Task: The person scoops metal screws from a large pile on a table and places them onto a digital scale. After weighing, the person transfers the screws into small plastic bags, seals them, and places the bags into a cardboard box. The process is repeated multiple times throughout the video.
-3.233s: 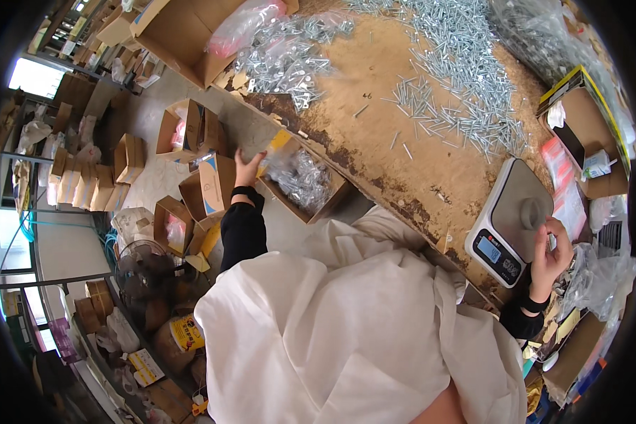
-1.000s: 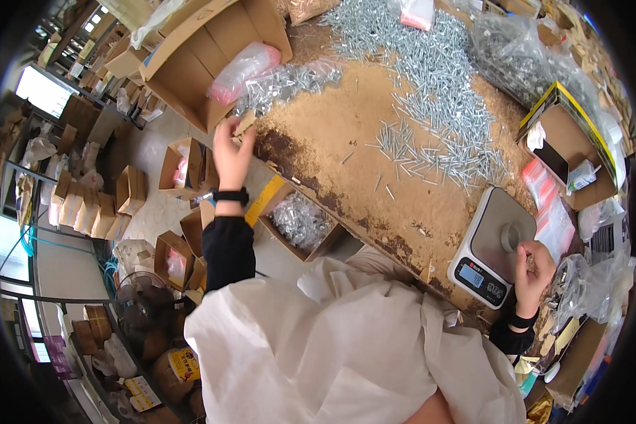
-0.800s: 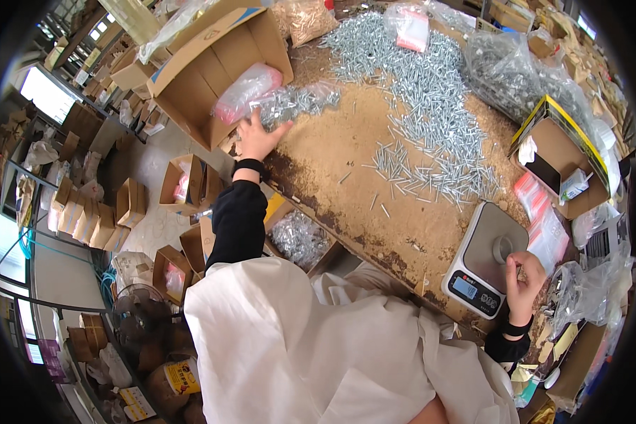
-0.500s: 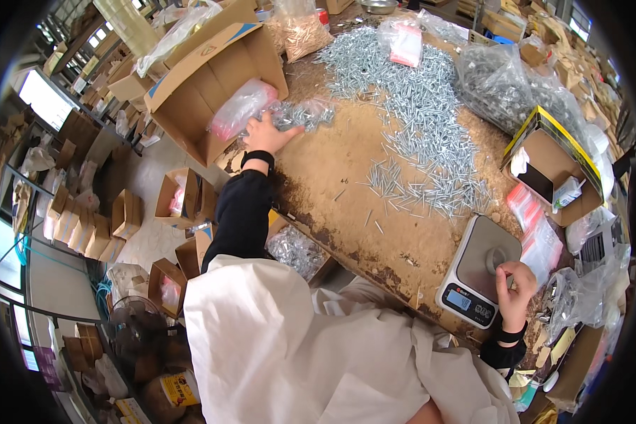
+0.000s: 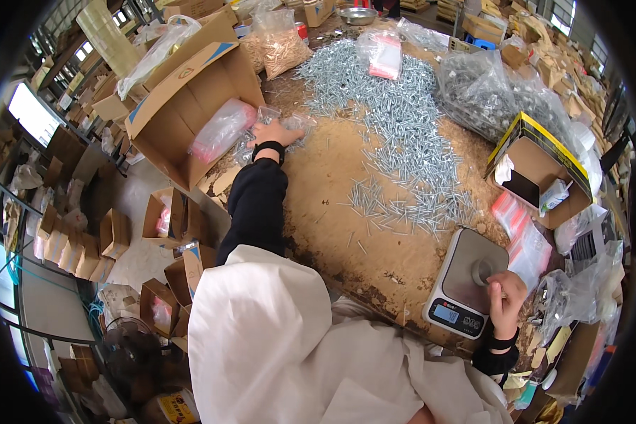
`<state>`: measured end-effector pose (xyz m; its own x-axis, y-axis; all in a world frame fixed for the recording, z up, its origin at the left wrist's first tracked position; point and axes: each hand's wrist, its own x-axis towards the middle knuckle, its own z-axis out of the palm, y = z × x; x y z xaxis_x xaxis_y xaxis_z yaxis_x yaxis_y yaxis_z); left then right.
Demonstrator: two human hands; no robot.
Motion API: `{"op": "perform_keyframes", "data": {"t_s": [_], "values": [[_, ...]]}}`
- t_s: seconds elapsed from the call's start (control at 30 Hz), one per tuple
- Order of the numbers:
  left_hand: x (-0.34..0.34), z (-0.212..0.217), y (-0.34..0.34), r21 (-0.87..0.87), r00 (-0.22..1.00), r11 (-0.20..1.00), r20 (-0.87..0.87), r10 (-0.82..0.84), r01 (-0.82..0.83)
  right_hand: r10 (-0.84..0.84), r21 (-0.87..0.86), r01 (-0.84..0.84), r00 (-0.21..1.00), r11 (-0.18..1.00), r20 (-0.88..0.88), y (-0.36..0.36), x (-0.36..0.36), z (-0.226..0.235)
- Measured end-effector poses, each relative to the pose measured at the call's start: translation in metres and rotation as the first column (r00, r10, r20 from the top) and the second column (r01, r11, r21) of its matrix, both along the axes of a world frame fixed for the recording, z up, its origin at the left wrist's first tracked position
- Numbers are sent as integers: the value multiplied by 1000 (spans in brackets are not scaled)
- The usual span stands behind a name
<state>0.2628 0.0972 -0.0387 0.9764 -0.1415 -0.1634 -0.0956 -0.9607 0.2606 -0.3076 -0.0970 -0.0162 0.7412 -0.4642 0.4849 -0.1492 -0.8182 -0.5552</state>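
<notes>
My left hand (image 5: pixel 274 134) rests at the table's left side, thumb and fingers spread over small clear plastic bags (image 5: pixel 300 124) of metal pieces. Beside it, an open carton (image 5: pixel 191 106) lies on its side with a clear and pink plastic bag (image 5: pixel 224 131) in its mouth. My right hand (image 5: pixel 507 300) is at the right edge of a digital scale (image 5: pixel 458 279), its fingers curled together by a grey ring-shaped piece (image 5: pixel 482 271) on the plate. What those fingers pinch is too small to make out. A large pile of silver screws (image 5: pixel 410 134) covers the table's far middle.
Pink-edged plastic bags (image 5: pixel 521 233) lie right of the scale, below a black-and-yellow box (image 5: pixel 544 169). Behind are a big bag of dark metal parts (image 5: pixel 484 88), a bag of tan plugs (image 5: pixel 284 53) and a metal bowl (image 5: pixel 358 15). Cartons (image 5: pixel 164 215) stand on the floor at left.
The view has shifted slightly. My left hand has moved right onto the small bags from beside the carton's bag. My right fingers have curled closer together beside the scale.
</notes>
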Motion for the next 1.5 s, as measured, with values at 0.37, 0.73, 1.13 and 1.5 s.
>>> {"op": "perform_keyframes", "data": {"t_s": [0.37, 0.73, 1.13, 1.5], "values": [[-56, -24, 123, -212, 821, 833, 406, -400, 511, 2, -28, -3, 1000, 1000, -12, 2, -3, -5], [-152, -189, 261, -900, 956, 408, 237, 171, 150, -76, 10, 77, 993, 997, -91, -8, -6, -14], [-118, -287, 356, -804, 766, 576, 273, 581, -150, -85, -23, 85, 996, 996, -32, -11, -6, -18], [-66, -15, 144, -329, 598, 683, 776, -198, 652, -66, -9, 66, 998, 998, 8, -9, -6, -13]]}}
